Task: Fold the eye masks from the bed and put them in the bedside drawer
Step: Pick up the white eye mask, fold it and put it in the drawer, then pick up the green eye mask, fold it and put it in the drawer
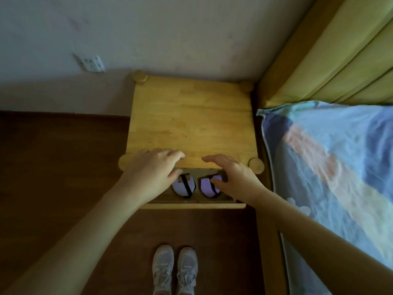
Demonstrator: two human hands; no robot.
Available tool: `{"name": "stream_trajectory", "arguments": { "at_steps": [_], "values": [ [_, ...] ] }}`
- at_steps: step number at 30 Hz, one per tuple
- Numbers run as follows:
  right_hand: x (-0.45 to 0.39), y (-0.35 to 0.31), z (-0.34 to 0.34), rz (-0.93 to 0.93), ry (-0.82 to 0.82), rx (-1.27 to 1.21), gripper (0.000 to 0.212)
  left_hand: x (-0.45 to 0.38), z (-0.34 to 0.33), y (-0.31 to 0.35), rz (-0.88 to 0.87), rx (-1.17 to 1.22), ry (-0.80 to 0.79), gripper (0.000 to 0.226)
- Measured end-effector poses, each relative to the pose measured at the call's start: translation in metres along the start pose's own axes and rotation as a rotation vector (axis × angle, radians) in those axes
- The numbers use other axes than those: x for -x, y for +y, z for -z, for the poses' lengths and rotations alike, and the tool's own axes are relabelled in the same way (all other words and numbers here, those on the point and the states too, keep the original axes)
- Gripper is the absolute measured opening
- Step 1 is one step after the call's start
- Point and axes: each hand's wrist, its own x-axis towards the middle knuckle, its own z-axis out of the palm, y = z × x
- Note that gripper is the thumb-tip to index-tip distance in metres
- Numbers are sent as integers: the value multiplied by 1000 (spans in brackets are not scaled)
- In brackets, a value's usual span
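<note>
In the head view, over the pulled-out drawer: two folded eye masks, side by side, both hands above them

Drawer (192,205): pulled out partway from under the bedside table (191,124); front rail nearest the shoes (175,271); hidden under the tabletop further back

Left eye mask (184,186): pale lilac, folded into a rounded pad, black strap across the top; lying flat on the drawer floor, left of its twin, apart from it by a narrow gap

Right eye mask (209,187): stronger purple, folded likewise, black strap at its right edge; partly covered by the right thumb

Left hand (153,170): fingers spread and loose over the table's front edge, thumb tip at the left mask's upper edge; gripping nothing

Right hand (234,174): fingers open and relaxed, thumb resting on or just over the right mask; no pinch visible

Handling, judged: light, soft, padded fabric; springy, so likely to unfold once released; not fragile, not slippery; best taken by pinching across the fold with the strap trapped under the thumb

Strap: elastic by the look; prone to snagging on the drawer rail

Bed (331,167): to the right, patterned sheet; no further mask visible on it

Wall socket (92,63): white, no legible marking

Writing, brands: none readable anywhere; too dim and soft to tell on masks or shoes
</note>
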Motion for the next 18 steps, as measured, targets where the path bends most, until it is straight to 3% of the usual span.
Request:
{"name": "stream_trajectory", "arguments": {
  "at_steps": [18],
  "values": [
    [154, -118, 279, 103, 477, 97, 50, 21, 291, 134, -214, -156, 308, 38]
  ]
}}
